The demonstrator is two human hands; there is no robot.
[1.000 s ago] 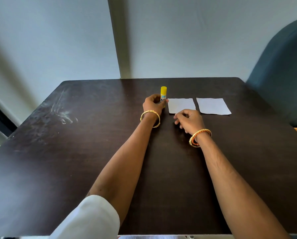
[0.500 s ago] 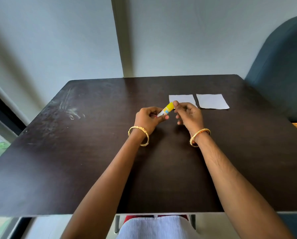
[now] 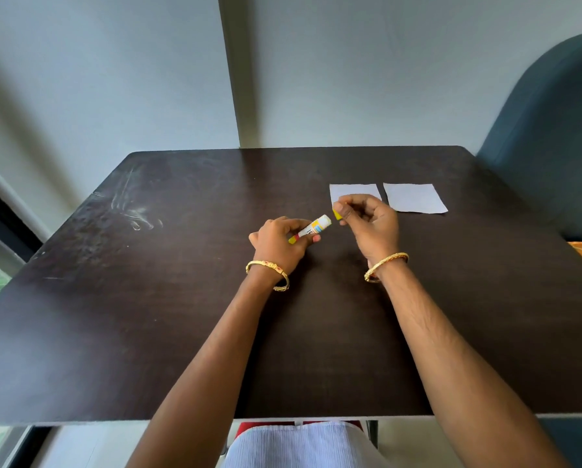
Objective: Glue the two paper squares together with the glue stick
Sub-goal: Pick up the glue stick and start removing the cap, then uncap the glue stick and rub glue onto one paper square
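Observation:
My left hand (image 3: 278, 241) grips the glue stick (image 3: 311, 228) by its body, tilted up to the right with its white uncapped tip showing. Just right of that tip, my right hand (image 3: 370, 219) pinches the yellow cap (image 3: 337, 214), a small gap away from the stick. Both hands hover above the dark table (image 3: 181, 298). Two white paper squares lie flat side by side at the far right: the left square (image 3: 352, 190) is partly hidden behind my right hand, and the right square (image 3: 414, 197) is fully in view.
A teal chair back (image 3: 553, 130) stands beyond the table's right edge. A pale wall with a vertical post (image 3: 235, 79) rises behind the table. White scuff marks (image 3: 134, 211) show on the table's far left. My lap (image 3: 299, 447) is at the near edge.
The glue stick was lifted off the table and brought toward me. My right hand took the yellow cap and pulled it off, baring the white tip.

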